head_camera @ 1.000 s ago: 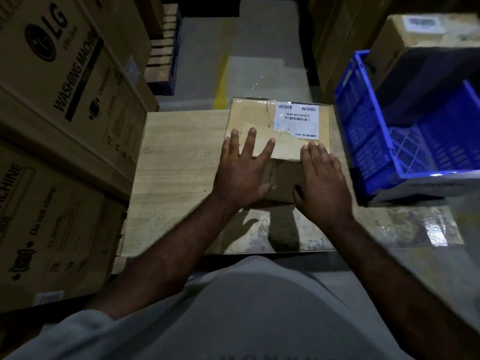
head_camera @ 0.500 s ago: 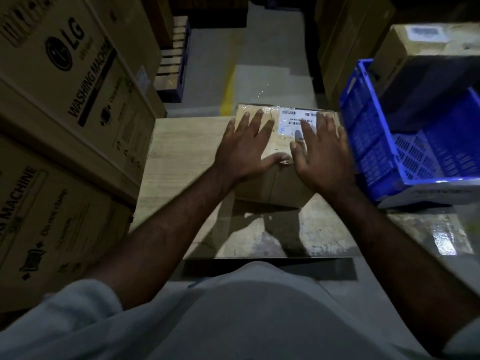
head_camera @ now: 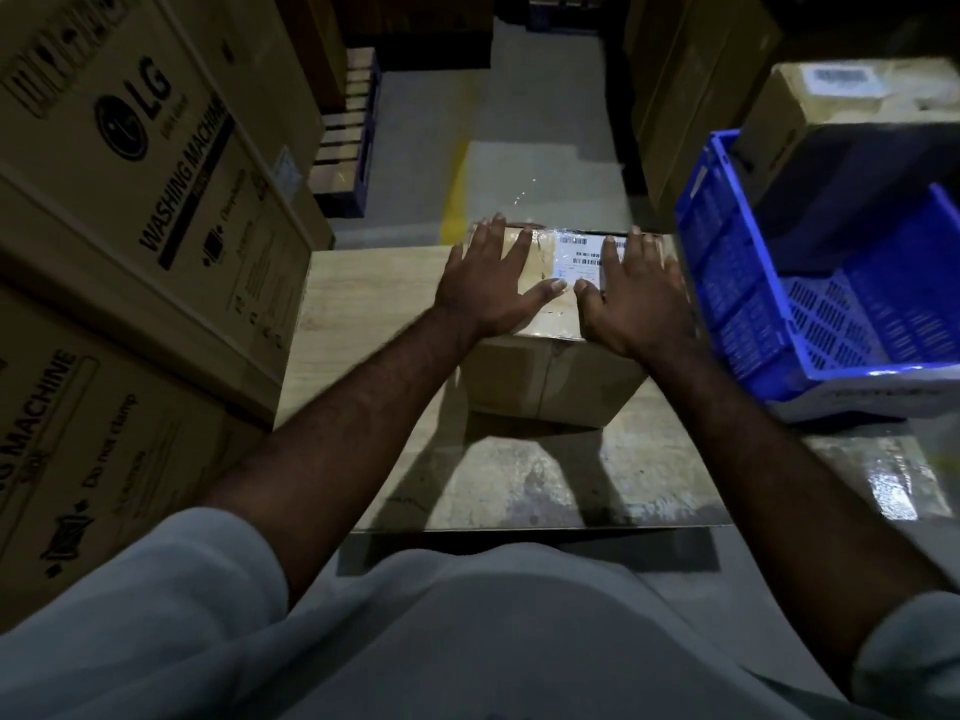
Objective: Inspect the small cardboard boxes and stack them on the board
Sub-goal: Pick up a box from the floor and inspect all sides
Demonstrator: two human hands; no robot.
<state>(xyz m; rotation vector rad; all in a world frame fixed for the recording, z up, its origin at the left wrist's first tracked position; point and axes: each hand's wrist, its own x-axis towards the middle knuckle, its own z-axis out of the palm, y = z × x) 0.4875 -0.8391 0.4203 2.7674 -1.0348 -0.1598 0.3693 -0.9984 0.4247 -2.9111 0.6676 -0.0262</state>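
— Starting from nine o'clock, what stands round it?

— Big washing machine cartons wall off the nine o'clock side of the board. The small cardboard box sits on the board's far end, between twelve and one o'clock from the person.

— And the hands?

— Both lie flat on its lid, fingers straight and spread, curled round nothing. The left hand covers the lid's nine o'clock half. The right hand covers the three o'clock half and part of the shipping label. The thumb tips nearly meet in the middle. The blue crate stands just beside the box at three o'clock; whether they touch, I cannot tell.

— How should it handle?

— It looks stiff: corrugated walls, square corners. The lid is glossy with tape, so palms may slide on it. I can't read the weight, but the lid doesn't sag under the palms, so I'd guess it is firm.

— Where would you grip?

— Not the lid. I'd put a palm against each of the nine and three o'clock walls, fingers hooked under the bottom edge. The crate side looks tight, so I'd draw the box toward six o'clock to free room for the right hand.
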